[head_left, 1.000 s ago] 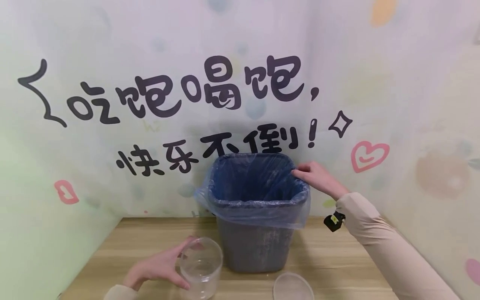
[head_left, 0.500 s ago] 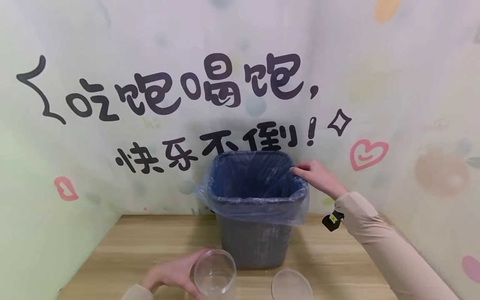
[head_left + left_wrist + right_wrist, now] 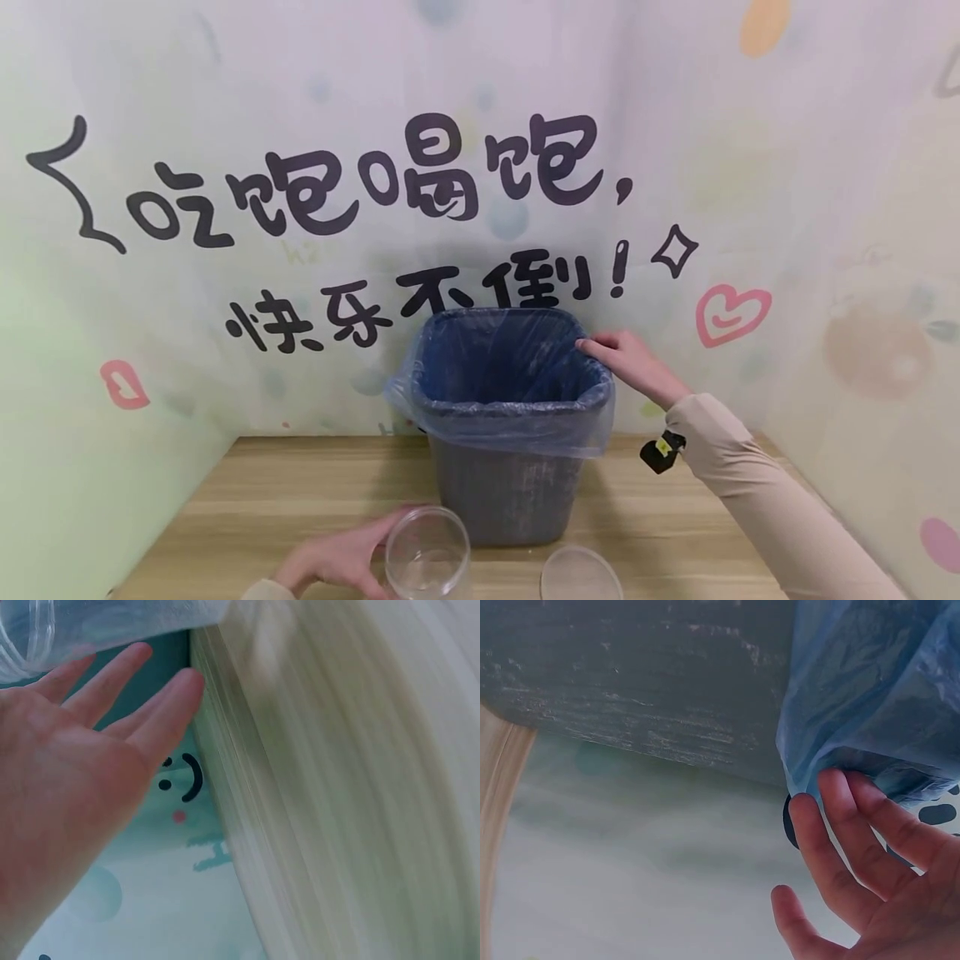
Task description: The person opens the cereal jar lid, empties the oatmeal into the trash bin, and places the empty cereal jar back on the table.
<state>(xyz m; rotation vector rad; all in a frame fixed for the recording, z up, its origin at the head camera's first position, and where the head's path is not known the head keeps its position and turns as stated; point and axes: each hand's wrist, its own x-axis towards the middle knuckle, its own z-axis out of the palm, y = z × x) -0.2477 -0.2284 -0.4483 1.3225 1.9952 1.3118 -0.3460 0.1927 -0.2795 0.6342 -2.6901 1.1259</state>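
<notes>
A grey trash can [image 3: 506,500] lined with a blue plastic bag [image 3: 517,429] stands upright on the wooden table. At its right rim, my right hand [image 3: 626,362] grips the edge, thumb over the top and fingers against the bag outside, as the right wrist view [image 3: 877,877] shows. In front of the can stands a clear round plastic container [image 3: 427,552] with an open top. My left hand [image 3: 337,554] is at the container's left side, fingers nearly straight and spread beneath its edge in the left wrist view. Whether the fingertips touch it is unclear.
A clear round lid [image 3: 581,575] lies on the wooden table [image 3: 300,475], right of the container. Behind the can rises a wall [image 3: 225,83] with dark lettering. Side walls close in the table on the left and right.
My left hand and the clear container have shifted right along the table front, closer to the lid; the container then stops. The right hand keeps its place on the can's rim.
</notes>
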